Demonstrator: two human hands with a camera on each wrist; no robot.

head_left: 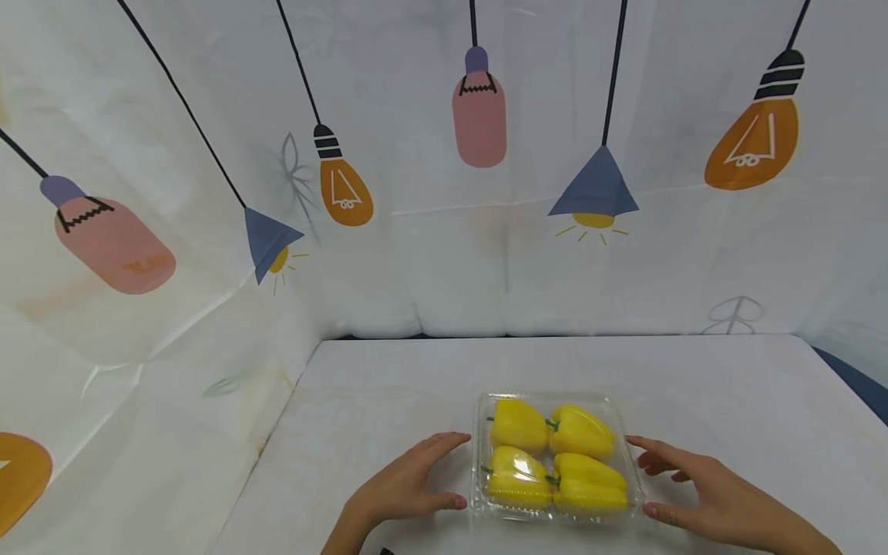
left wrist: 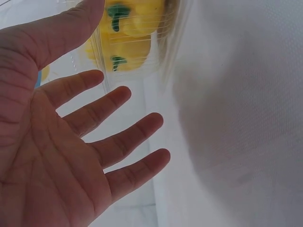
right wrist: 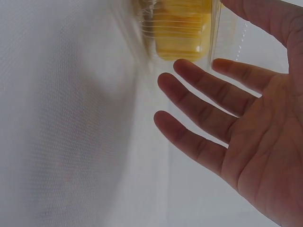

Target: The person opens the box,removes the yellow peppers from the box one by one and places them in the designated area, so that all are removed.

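Observation:
A clear plastic clamshell box (head_left: 633,470) lies on the white table with several yellow bell peppers (head_left: 516,479) inside, their green stems pointing left. My left hand (head_left: 414,484) is at the box's left side, its fingertips and thumb close to the wall. On the opposite side my right hand (head_left: 714,493) has its thumb and index fingertip right at the edge. Both wrist views show the palms facing the box, with the fingers of the left hand (left wrist: 71,142) and the right hand (right wrist: 251,127) spread and nearly straight. Neither hand grips anything.
The white table (head_left: 395,378) runs back to a white sheet wall (head_left: 430,270) printed with hanging lamps and bulbs. Another sheet (head_left: 173,401) borders the table on the left. A dark blue strip (head_left: 853,385) shows past the right edge.

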